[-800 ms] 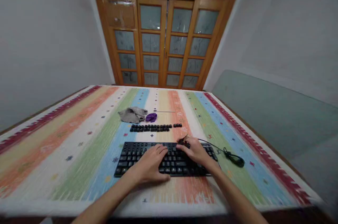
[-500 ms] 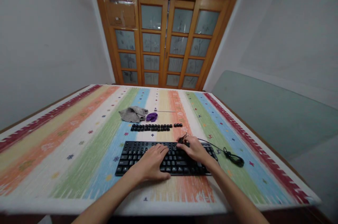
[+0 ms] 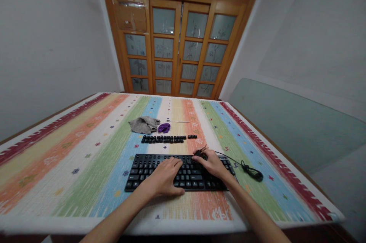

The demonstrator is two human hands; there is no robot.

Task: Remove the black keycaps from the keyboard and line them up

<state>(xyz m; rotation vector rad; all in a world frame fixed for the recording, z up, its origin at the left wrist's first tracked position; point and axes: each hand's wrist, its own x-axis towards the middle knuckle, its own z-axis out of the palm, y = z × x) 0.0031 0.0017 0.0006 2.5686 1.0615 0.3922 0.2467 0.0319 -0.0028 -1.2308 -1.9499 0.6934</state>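
A black keyboard (image 3: 138,171) lies flat on the striped tablecloth in front of me. My left hand (image 3: 165,176) rests across its middle, fingers stretched over the keys and thumb apart along the near edge. Over the right part of the keyboard, my right hand (image 3: 211,163) pinches a small black object (image 3: 200,153) with thin prongs sticking up; its exact kind is too small to make out. Beyond the keyboard, loose black keycaps (image 3: 162,140) are lined up in two rows, with a small group of 3 keycaps (image 3: 192,136) to their right.
A crumpled grey cloth (image 3: 144,124) and a purple bundle (image 3: 164,127) lie behind the keycaps, near a thin rod (image 3: 178,121). The keyboard's coiled cable (image 3: 252,173) sits at the right. Farther off stand wooden doors (image 3: 180,48) with glass panes.
My right hand has shifted very slightly, and the pronged end of the small black object has tilted a little to the right. My left hand and the keyboard stay in place.
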